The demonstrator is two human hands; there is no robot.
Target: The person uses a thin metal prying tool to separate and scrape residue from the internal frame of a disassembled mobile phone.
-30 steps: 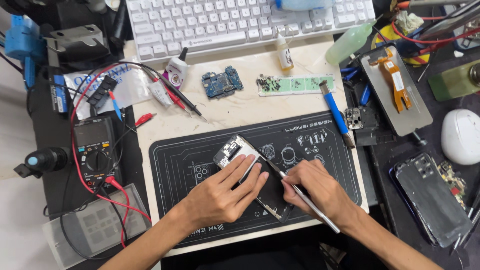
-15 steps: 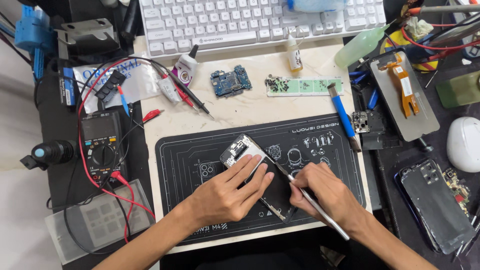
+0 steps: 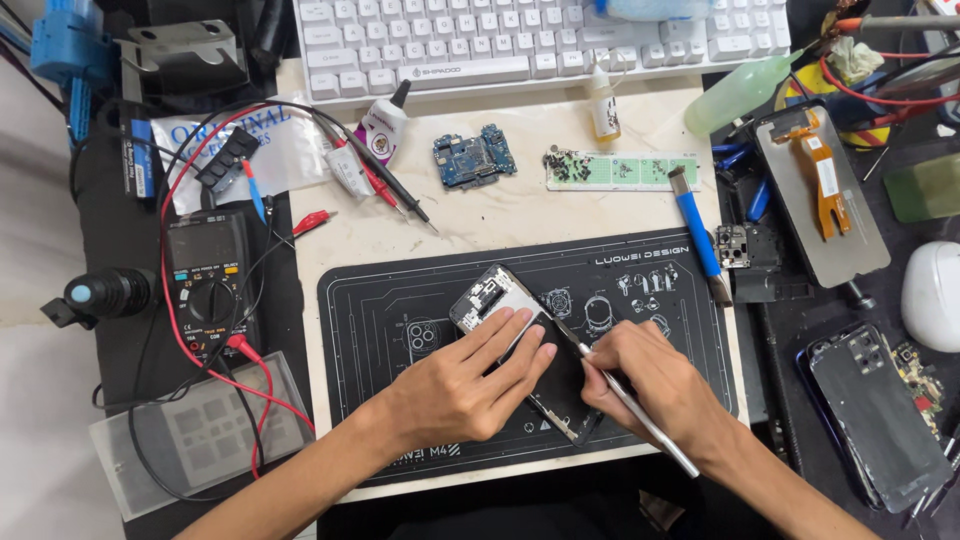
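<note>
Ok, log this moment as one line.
left hand pressing opened phone | right hand holding metal tool, tip at phone | on black mat

Both arms are bare, with no sleeves showing. The left hand [image 3: 455, 385] and the right hand [image 3: 655, 385] have no gloves, rings or watch. The fingers [image 3: 520, 345] are long, with short nails.

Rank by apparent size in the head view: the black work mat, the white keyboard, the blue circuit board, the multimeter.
1. black work mat
2. white keyboard, partly cut off by the frame
3. multimeter
4. blue circuit board
</note>
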